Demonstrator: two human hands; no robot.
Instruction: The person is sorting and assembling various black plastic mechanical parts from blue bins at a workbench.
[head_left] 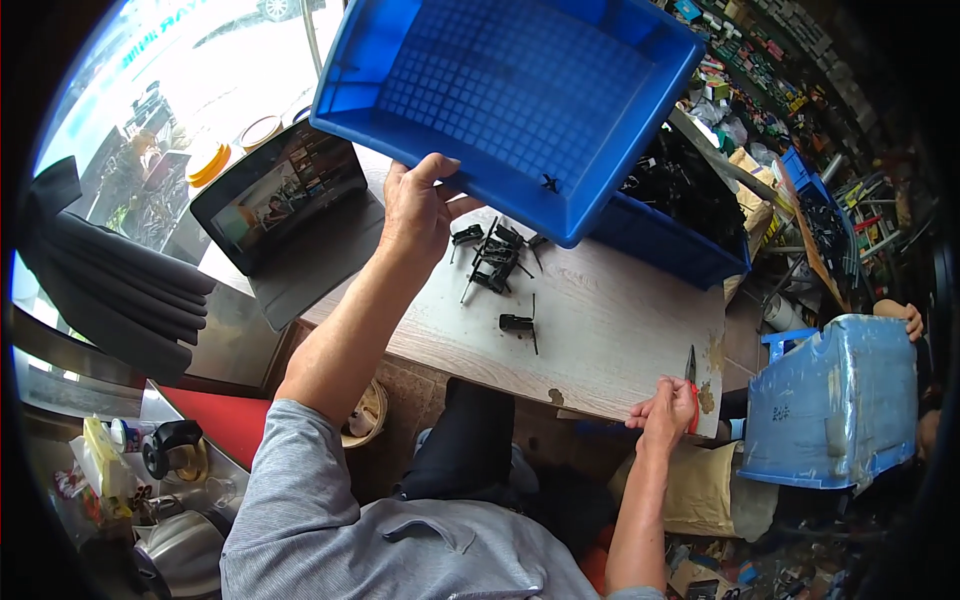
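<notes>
My left hand (418,205) grips the near rim of a blue plastic bin (450,160), thumb over the edge. The bin is raised above the table and tilted so its gridded floor shows. One small black part (550,183) lies inside it near the lower right corner. Under the bin, several black plastic parts (495,262) with thin prongs lie in a pile, and a single black part (516,322) sits nearer me. At the table's right front corner my right hand (665,410) is closed around a red-handled tool (692,400) with a narrow dark tip; its exact kind is unclear.
A second blue bin (680,240) full of black parts stands behind the raised one. A tablet (285,195) in a dark case leans at the table's left. To the right, another person's hand (900,315) touches an upturned blue crate (830,405). A basket (365,415) is below the table.
</notes>
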